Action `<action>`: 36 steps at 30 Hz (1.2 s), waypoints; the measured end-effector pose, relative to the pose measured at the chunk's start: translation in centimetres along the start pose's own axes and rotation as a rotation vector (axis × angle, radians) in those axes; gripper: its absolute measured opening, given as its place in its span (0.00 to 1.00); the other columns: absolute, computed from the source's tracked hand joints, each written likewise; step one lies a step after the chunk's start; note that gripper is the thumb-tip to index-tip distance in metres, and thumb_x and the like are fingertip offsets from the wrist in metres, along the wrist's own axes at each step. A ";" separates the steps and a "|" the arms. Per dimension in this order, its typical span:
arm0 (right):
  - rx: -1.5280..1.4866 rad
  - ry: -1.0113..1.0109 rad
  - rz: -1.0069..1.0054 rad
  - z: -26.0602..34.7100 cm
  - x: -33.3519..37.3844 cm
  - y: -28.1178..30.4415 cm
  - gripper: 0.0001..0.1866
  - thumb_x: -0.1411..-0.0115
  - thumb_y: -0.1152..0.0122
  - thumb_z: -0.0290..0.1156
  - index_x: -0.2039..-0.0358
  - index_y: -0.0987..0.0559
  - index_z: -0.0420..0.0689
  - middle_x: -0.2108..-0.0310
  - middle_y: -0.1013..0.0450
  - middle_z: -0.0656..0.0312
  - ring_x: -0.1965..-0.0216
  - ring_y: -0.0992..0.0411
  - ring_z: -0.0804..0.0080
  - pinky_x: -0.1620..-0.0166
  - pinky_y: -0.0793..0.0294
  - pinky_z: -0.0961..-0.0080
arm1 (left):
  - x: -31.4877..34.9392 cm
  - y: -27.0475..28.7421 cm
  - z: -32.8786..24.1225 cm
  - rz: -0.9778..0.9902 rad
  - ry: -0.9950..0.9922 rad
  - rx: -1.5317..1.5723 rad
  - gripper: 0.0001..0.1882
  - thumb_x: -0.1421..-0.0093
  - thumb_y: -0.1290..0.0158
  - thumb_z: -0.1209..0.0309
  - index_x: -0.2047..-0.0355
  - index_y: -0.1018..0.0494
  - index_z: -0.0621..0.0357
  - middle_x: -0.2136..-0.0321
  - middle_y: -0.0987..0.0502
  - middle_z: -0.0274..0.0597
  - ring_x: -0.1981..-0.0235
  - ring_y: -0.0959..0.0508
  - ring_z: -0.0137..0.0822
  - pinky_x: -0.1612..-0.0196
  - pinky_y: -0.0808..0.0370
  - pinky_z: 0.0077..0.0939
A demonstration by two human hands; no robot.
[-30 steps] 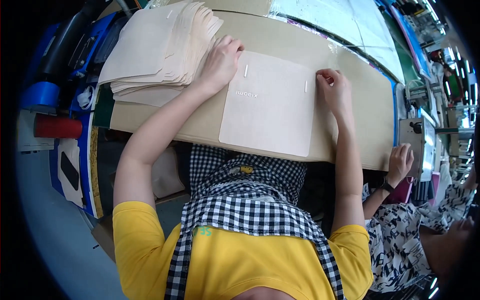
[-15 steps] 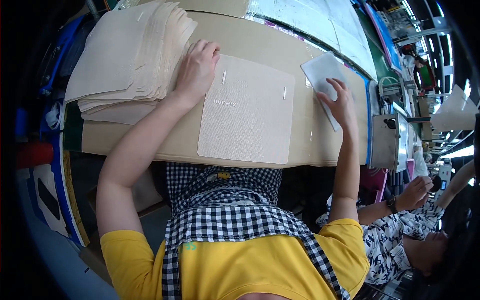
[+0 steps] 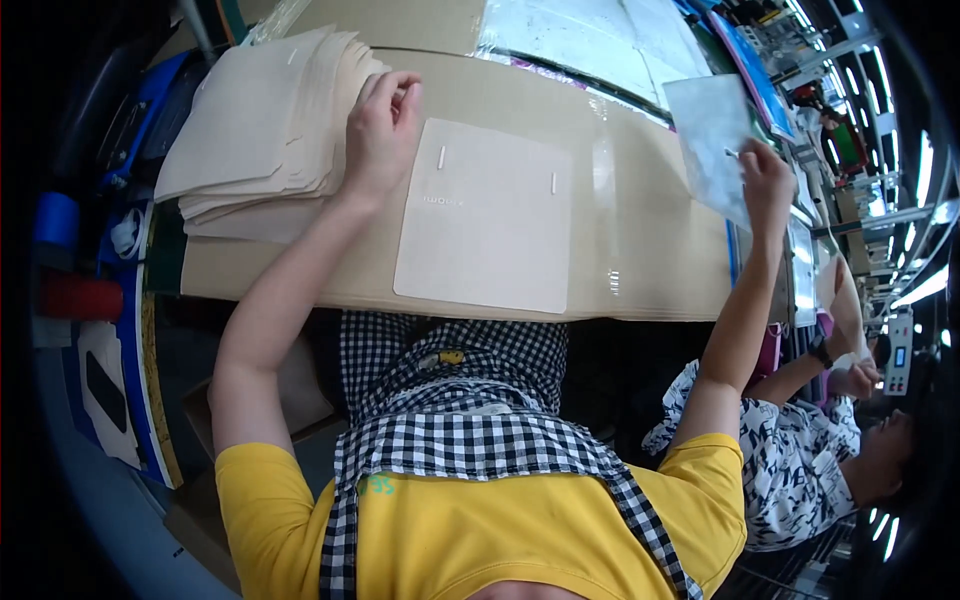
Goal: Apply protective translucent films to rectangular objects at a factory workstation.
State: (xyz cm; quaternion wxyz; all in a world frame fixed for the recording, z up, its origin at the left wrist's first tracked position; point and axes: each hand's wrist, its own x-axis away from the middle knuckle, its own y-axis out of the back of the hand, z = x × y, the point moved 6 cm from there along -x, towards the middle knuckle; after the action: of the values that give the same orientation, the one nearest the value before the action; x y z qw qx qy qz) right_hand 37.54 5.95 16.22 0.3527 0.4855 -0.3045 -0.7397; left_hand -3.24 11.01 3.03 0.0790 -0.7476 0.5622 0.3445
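A beige textured sheet (image 3: 485, 250) with rounded corners and two small white slits lies flat on the cardboard-covered table (image 3: 655, 270) in front of me. Between its far left corner and a tall stack of similar beige sheets (image 3: 245, 125), my left hand (image 3: 382, 135) hovers with its fingers curled in; nothing shows in them. Off to the right, my right hand (image 3: 768, 190) pinches the edge of a thin, translucent plastic sheet (image 3: 705, 140). That sheet is tilted up, above the table's right end.
Another person in a patterned shirt (image 3: 800, 470) works close by on my right. Beyond the table's far side lies a pale, plastic-covered surface (image 3: 590, 40). A red roll (image 3: 80, 297) and a blue roll (image 3: 56, 220) are at the left, beside a blue-edged board (image 3: 150, 430).
My right hand has lifted the translucent sheet off the cardboard and carried it right and away. My left hand has come off the beige sheet's corner, slightly leftward.
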 end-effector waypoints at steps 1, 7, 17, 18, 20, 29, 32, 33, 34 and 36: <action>-0.349 -0.198 -0.150 -2.4 0.0 2.6 0.12 0.40 0.49 0.23 0.57 0.22 0.35 0.69 0.21 0.56 0.72 0.23 0.68 0.69 0.23 0.77 | 0.2 -0.5 -1.2 0.104 0.086 0.103 0.08 0.38 0.51 0.73 0.61 0.27 0.61 0.67 0.26 0.40 0.75 0.28 0.31 0.71 0.28 0.25; -1.621 -0.259 -0.136 -7.2 2.0 0.2 0.19 0.44 0.51 0.17 0.51 0.35 0.26 0.51 0.30 0.40 0.52 0.27 0.58 0.47 0.23 0.70 | 5.7 -7.3 -11.4 1.028 0.282 0.613 0.17 0.35 0.52 0.70 0.49 0.29 0.67 0.60 0.22 0.42 0.67 0.26 0.26 0.64 0.26 0.17; -2.117 -0.515 -0.056 12.0 11.7 -9.0 0.20 0.45 0.50 0.16 0.51 0.34 0.33 0.53 0.32 0.53 0.49 0.33 0.64 0.42 0.33 0.67 | 3.3 -10.3 -12.6 0.197 0.584 1.222 0.16 0.33 0.53 0.64 0.51 0.30 0.63 0.58 0.26 0.40 0.60 0.29 0.27 0.56 0.30 0.22; -1.999 -0.436 -0.028 13.5 12.2 -8.3 0.19 0.45 0.47 0.16 0.51 0.33 0.32 0.51 0.33 0.51 0.49 0.33 0.63 0.42 0.32 0.68 | 2.6 -9.6 -12.0 0.178 0.585 1.203 0.15 0.33 0.54 0.65 0.52 0.30 0.63 0.58 0.26 0.41 0.60 0.28 0.27 0.56 0.31 0.22; -1.883 -0.376 0.013 14.4 13.0 -7.9 0.19 0.45 0.45 0.17 0.52 0.33 0.30 0.49 0.33 0.49 0.48 0.33 0.61 0.42 0.31 0.68 | 0.4 -7.3 -11.0 0.200 0.511 1.261 0.13 0.33 0.55 0.69 0.54 0.29 0.64 0.59 0.24 0.44 0.62 0.25 0.28 0.56 0.30 0.23; -1.520 -0.192 0.009 6.5 8.8 -2.3 0.23 0.33 0.53 0.28 0.39 0.38 0.37 0.52 0.28 0.53 0.59 0.26 0.71 0.55 0.26 0.79 | -5.1 -0.2 -8.5 0.152 0.387 0.819 0.17 0.38 0.49 0.74 0.50 0.35 0.71 0.66 0.21 0.47 0.72 0.22 0.28 0.65 0.25 0.13; -1.423 -0.183 0.232 5.8 10.6 -3.9 0.22 0.34 0.48 0.32 0.42 0.32 0.37 0.60 0.24 0.54 0.65 0.26 0.75 0.63 0.27 0.85 | -1.0 1.7 -9.7 0.194 0.340 0.716 0.14 0.35 0.52 0.71 0.54 0.30 0.69 0.62 0.21 0.46 0.74 0.24 0.28 0.70 0.24 0.16; -1.422 -0.189 0.236 5.7 11.4 -4.3 0.22 0.34 0.48 0.32 0.42 0.32 0.37 0.60 0.24 0.54 0.65 0.26 0.75 0.63 0.27 0.85 | 0.0 1.5 -8.5 0.202 0.406 0.742 0.15 0.35 0.52 0.71 0.52 0.31 0.69 0.62 0.21 0.46 0.74 0.24 0.26 0.74 0.25 0.15; -1.223 -0.199 0.242 5.7 12.1 -4.8 0.22 0.35 0.46 0.33 0.43 0.30 0.37 0.63 0.24 0.55 0.67 0.27 0.76 0.65 0.28 0.85 | 1.1 1.3 -7.1 0.211 0.474 0.767 0.16 0.35 0.52 0.71 0.51 0.32 0.70 0.62 0.21 0.46 0.75 0.25 0.25 0.77 0.26 0.13; -0.832 -0.220 0.259 5.5 13.4 -6.2 0.21 0.37 0.43 0.34 0.46 0.27 0.38 0.68 0.23 0.56 0.70 0.28 0.78 0.68 0.28 0.85 | 3.0 0.9 -4.9 0.227 0.565 0.713 0.17 0.35 0.52 0.71 0.49 0.33 0.70 0.62 0.21 0.46 0.76 0.25 0.25 0.78 0.27 0.13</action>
State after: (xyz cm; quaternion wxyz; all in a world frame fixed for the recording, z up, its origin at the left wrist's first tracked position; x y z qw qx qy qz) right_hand 27.25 -0.91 6.42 0.5732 0.1788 -0.0749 -0.7961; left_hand -1.57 5.83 5.19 0.1367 -0.6721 0.7232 -0.0806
